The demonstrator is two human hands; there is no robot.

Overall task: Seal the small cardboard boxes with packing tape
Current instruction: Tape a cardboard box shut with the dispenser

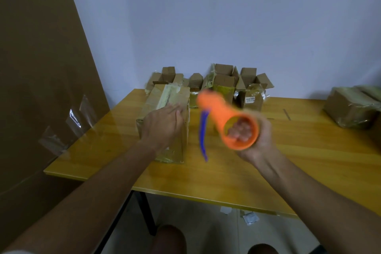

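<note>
A small cardboard box stands on the yellow wooden table, a strip of tape along its closed top. My left hand lies flat on the box's top and near side, fingers straight. My right hand grips an orange tape dispenser, fingers curled inside its round core. The dispenser is blurred and held in the air to the right of the box. A blue strip hangs from it.
Several open small boxes stand at the table's far edge against the wall. Taped boxes sit at the right end. A large brown cardboard sheet with bits of clear tape leans at the left. Scraps lie on the floor under the table.
</note>
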